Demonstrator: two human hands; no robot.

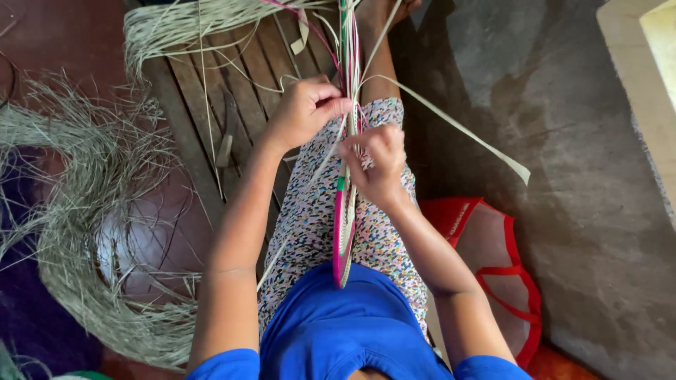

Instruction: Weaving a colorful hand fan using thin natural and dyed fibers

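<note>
Pink-green woven band (343, 225) on lap, both grips pinching its strips: left hand (304, 111), right hand (377, 163); red bag (493, 246) beside.

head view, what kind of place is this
Probably a home or village weaving spot, at floor level. A heap of dried straw fibres lies beside a low wooden slat platform on a bare concrete floor, and both hands work a pink and green woven band.

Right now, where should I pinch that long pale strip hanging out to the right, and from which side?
Pinch the pale strip probably mid-span, thumb and finger on its flat faces, coming from the right. There it hangs free over the floor, while its inner end runs into the braid between the left hand and right hand.
</note>
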